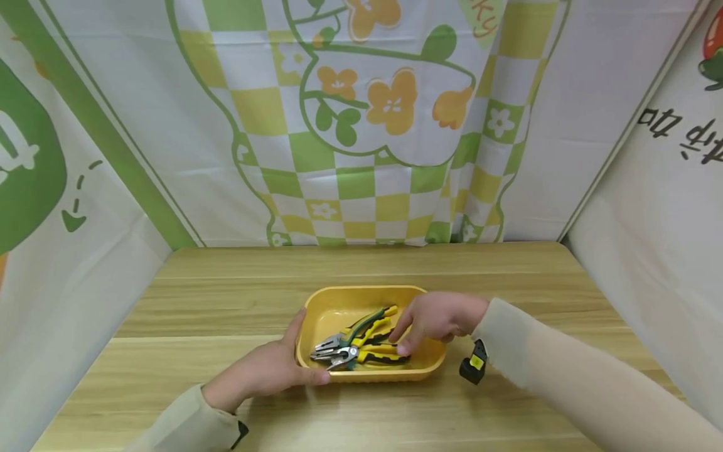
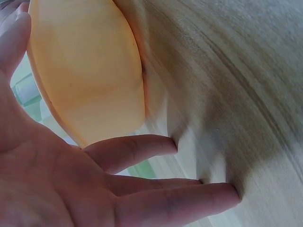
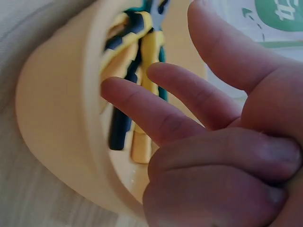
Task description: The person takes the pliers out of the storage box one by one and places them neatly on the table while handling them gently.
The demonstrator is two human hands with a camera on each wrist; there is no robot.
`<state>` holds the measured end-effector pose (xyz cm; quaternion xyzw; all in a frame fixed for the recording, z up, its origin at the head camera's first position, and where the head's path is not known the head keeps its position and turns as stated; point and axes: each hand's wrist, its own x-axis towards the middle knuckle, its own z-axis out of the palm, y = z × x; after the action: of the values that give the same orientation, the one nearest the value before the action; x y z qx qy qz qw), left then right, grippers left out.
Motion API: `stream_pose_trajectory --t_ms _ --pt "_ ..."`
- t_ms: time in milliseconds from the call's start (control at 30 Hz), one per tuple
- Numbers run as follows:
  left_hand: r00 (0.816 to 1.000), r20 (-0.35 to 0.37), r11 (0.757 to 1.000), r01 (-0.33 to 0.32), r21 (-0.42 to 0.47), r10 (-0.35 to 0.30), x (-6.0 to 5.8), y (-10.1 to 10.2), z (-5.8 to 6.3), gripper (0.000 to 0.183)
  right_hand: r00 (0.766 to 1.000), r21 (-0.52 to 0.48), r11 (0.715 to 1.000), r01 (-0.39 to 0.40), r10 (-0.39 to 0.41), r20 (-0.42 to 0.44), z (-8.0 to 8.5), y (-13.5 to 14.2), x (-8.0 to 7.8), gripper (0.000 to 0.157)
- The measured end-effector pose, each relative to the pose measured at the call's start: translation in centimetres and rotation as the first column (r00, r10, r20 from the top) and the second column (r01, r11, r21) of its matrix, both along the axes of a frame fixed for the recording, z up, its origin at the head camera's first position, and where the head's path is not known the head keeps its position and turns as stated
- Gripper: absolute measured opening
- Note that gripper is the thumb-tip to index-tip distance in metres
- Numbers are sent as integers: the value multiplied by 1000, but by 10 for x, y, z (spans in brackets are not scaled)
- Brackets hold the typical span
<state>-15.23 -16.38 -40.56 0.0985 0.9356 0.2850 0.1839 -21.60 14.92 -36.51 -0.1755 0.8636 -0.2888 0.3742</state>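
Pliers (image 1: 369, 339) with yellow, black and green handles lie together in a yellow plastic tray (image 1: 367, 376), their metal jaws to the left. My left hand (image 1: 271, 370) spans the tray's near left corner, thumb on the near rim and a finger along the left side. In the left wrist view, three of its fingers stretch straight to the table beside the tray. My right hand (image 1: 437, 317) reaches over the tray's right side. Its index and middle fingers point down at the handles (image 3: 150, 56), thumb apart, the other two fingers folded in. Nothing is held between them.
The tray stands on a wood-grain table (image 1: 226, 301). A patterned cloth (image 1: 373, 207) hangs behind the table, with printed white sheets at both sides. A small black device with a yellow label (image 1: 474, 364) hangs at my right wrist.
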Motion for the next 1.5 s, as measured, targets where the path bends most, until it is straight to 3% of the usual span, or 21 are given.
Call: stream_pose_trajectory --t_ms 267,633,1000,1500 --pt "1000 -6 1000 -7 4 7 1 0 0 137 998 74 996 -56 56 2 -4 -11 2 24" --pt "1000 10 1000 -15 19 15 -1 0 0 137 983 206 962 -180 182 12 -6 -25 -3 26" --pt "1000 20 1000 -10 28 9 -2 0 -1 137 988 209 965 -157 152 41 -6 -27 -5 19" --pt "1000 13 999 -2 33 1 -3 0 -1 136 982 206 961 -184 171 79 -8 -26 -6 16"
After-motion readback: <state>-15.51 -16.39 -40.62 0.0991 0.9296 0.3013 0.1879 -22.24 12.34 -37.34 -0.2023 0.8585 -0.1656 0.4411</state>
